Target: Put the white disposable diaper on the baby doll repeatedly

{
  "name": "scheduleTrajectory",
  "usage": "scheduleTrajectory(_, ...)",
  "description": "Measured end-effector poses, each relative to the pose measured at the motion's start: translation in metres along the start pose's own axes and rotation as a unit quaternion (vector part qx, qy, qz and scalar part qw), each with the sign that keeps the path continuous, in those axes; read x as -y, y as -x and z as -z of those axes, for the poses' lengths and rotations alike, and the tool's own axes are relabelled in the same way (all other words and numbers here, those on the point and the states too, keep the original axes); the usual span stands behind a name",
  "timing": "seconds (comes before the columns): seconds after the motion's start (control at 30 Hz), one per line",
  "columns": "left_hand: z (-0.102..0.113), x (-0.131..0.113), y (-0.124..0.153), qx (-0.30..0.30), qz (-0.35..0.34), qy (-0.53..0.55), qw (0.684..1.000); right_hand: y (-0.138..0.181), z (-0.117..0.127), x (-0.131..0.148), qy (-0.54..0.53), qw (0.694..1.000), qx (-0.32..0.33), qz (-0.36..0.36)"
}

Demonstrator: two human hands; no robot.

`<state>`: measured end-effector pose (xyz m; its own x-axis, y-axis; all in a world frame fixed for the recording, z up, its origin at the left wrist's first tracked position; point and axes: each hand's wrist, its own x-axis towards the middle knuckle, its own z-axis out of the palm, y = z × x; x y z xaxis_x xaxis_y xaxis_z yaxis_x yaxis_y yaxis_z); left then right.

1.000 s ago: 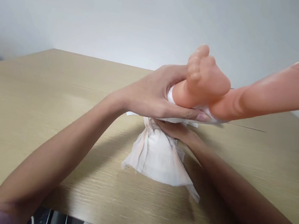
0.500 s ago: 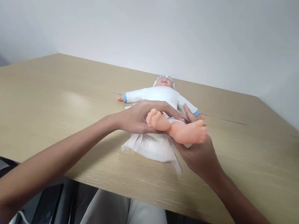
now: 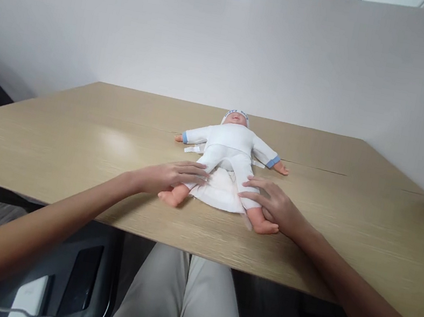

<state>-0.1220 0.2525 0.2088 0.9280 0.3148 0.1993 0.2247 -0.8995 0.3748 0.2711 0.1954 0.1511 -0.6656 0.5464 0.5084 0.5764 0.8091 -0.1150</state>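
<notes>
A baby doll (image 3: 232,139) in a white suit with blue cuffs and a printed white headband lies on its back, arms out and legs parted. Beneath its hips and between its legs is an opened white diaper (image 3: 218,190), its tabs showing at both sides of the waist. My left hand (image 3: 176,177) rests with stretched fingers across the doll's leg on the left, above the bare foot. On the other leg lies my right hand (image 3: 273,202), fingers apart over the lower thigh and knee. Both thumbs are partly hidden.
The doll lies on a light wooden table (image 3: 73,156) with a seam across it. A white partition (image 3: 231,47) stands behind. Below the table's front edge, a black phone (image 3: 80,280) and a white box-like device (image 3: 29,296) with a cable lie on a dark seat.
The doll's legs, raised and held together between both hands before, are now down and spread on the table. My hands have moved apart onto the legs. The view has tilted slightly.
</notes>
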Motion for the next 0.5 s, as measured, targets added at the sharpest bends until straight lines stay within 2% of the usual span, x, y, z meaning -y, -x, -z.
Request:
scheduleTrajectory(0.1, -0.002, -0.003, -0.002, 0.007, 0.005, 0.0, 1.0, 0.002, 0.005, -0.001, -0.017, 0.999, 0.029, -0.016)
scheduleTrajectory(0.23, 0.008, -0.011, -0.005, 0.049, 0.04, 0.001, 0.998, 0.001, 0.022, -0.003, -0.082, 0.993, 0.066, -0.05)
scheduleTrajectory(0.33, 0.013, -0.021, -0.008, 0.064, 0.067, 0.011, 0.996, -0.004, 0.029, 0.007, -0.108, 0.988, 0.067, -0.092)
scheduleTrajectory(0.5, -0.002, -0.037, -0.016, 0.029, 0.1, -0.023, 0.994, -0.013, 0.012, 0.05, 0.026, 0.99, 0.052, -0.128)
